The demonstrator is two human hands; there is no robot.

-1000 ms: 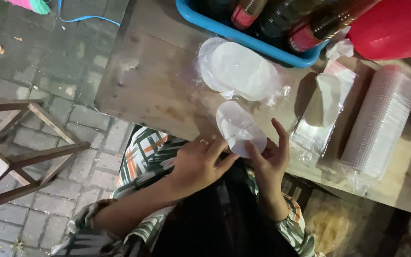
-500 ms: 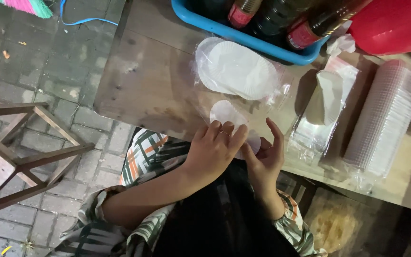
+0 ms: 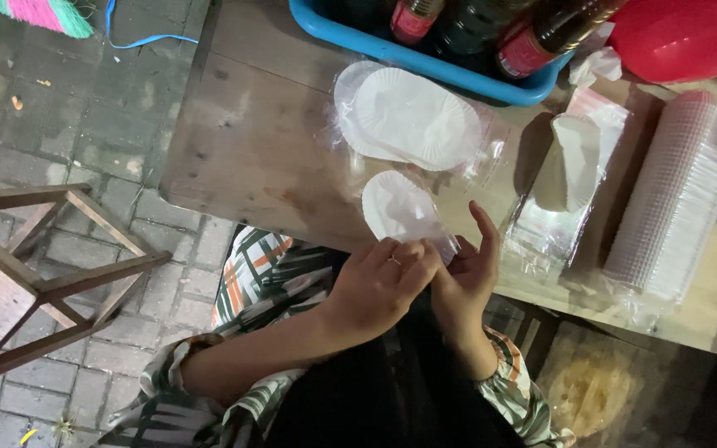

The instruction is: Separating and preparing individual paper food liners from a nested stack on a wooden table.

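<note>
the paper plate's (image 3: 398,207) near edge hides behind the left hand's fingers (image 3: 408,261); bottles (image 3: 466,29) beyond them are cropped.

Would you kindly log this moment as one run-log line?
left hand: pinching paper tray | right hand: holding paper tray edge | nearby: bagged tray stack, wooden table

Grey brick paving (image 3: 60,124), wooden table (image 3: 251,141), wooden stool (image 3: 35,282) left.

1 head view — looks steeply down, close over the wooden table (image 3: 275,141); no second view.
</note>
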